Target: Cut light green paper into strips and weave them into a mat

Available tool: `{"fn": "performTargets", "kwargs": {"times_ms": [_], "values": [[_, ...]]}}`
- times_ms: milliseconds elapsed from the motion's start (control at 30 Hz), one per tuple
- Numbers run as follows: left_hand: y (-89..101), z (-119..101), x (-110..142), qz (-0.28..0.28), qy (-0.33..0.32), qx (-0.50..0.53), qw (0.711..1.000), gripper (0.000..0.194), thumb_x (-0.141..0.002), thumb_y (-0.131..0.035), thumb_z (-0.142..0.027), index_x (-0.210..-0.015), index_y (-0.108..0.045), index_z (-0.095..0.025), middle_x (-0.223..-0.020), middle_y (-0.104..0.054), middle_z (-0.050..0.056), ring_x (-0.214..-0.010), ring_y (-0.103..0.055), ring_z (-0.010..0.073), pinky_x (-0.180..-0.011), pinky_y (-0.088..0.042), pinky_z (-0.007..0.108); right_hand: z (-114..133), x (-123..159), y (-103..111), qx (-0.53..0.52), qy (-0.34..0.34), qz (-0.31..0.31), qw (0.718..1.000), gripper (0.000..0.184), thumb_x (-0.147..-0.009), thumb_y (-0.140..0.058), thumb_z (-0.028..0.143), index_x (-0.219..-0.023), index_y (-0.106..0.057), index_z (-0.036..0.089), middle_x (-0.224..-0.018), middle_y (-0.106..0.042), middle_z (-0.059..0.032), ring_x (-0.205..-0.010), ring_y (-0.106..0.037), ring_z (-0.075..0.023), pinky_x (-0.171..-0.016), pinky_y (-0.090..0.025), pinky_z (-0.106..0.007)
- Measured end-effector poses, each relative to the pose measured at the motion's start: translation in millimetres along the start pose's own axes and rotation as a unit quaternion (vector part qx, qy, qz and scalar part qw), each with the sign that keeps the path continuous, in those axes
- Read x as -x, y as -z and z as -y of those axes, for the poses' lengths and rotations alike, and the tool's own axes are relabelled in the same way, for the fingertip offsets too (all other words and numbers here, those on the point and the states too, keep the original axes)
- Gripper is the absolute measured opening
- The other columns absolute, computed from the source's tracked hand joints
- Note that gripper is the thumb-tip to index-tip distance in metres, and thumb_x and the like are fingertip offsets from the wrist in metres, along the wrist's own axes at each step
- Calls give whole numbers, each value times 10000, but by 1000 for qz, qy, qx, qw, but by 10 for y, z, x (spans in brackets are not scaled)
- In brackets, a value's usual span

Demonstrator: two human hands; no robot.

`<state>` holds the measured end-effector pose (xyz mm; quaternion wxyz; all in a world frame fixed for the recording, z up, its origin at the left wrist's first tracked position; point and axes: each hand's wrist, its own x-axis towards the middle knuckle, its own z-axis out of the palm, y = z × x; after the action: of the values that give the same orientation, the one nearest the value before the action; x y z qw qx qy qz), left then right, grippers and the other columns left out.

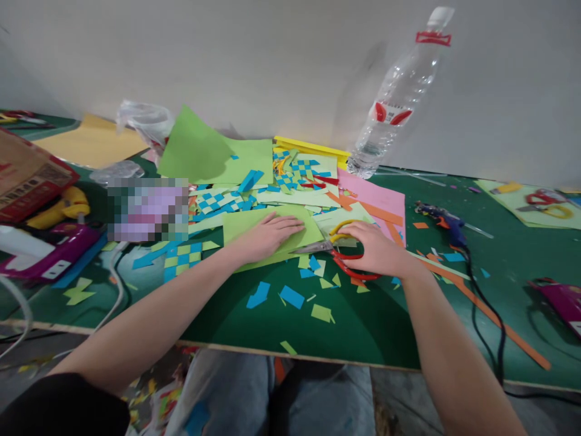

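My left hand (271,235) lies flat on a light green sheet of paper (235,225), fingers stretched out toward the right. In my right hand (373,243) is a pair of scissors (336,243) with one yellow and one red handle. Their blades point left and reach the lower right edge of the green sheet; whether they are parted I cannot tell. Around both hands lie woven blue-and-green paper pieces (218,203), and small cut scraps (292,297) are strewn in front of them. A pink sheet (385,203) lies beyond my right hand.
A tilted plastic water bottle (394,109) stands by the wall. To the right are a blue glue gun (442,223) with a black cord, a long orange strip (508,336) and other scissors (544,209). A cardboard box (31,178) and purple device (54,251) sit at left.
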<state>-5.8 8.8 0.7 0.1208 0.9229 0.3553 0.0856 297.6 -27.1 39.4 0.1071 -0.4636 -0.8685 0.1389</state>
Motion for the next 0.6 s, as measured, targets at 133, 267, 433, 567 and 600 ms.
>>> {"fn": "performTargets", "kwargs": {"times_ms": [133,267,433,567,600], "values": [[-7,-21,-18,5,-6,6,1000,498,-1023,-199,-193,-1449,-439,-285,-1543,-406,-34,-1446,-307,143,-1215,-94,404,5,-10,-34,-5,4,-9,1000,444,-772,-669,404,-1181,-592,249,-1267,-609,-93,-1209,-544,-299,-1026,-433,-503],[-14,13,-18,14,-10,9,1000,510,-1008,-222,-168,-1458,-427,-292,-1544,-402,-40,-1459,-284,154,-1217,-100,426,5,-7,-37,-9,7,-9,1000,445,-778,-668,411,-1188,-593,253,-1273,-607,-92,-1211,-544,-299,-1028,-431,-508],[-16,21,-8,12,-18,8,1000,540,-977,-256,-121,-1464,-420,-286,-1552,-387,-32,-1466,-273,162,-1218,-114,441,-22,15,-19,-18,21,0,1000,451,-752,-685,359,-1189,-608,279,-1268,-615,-71,-1236,-527,-310,-1046,-410,-524],[-1,-3,-4,14,-15,3,1000,578,-949,-250,-74,-1464,-418,-274,-1552,-388,-35,-1465,-274,160,-1217,-122,446,11,10,-19,-18,16,2,1000,449,-751,-686,372,-1181,-607,270,-1272,-614,-76,-1232,-531,-314,-1042,-411,-518],[1,-6,-5,15,-15,3,1000,589,-940,-252,-62,-1464,-419,-273,-1553,-385,-36,-1466,-271,160,-1217,-122,445,28,4,-24,-19,16,0,1000,445,-755,-683,375,-1179,-605,265,-1273,-611,-79,-1226,-536,-310,-1042,-414,-511]]}}
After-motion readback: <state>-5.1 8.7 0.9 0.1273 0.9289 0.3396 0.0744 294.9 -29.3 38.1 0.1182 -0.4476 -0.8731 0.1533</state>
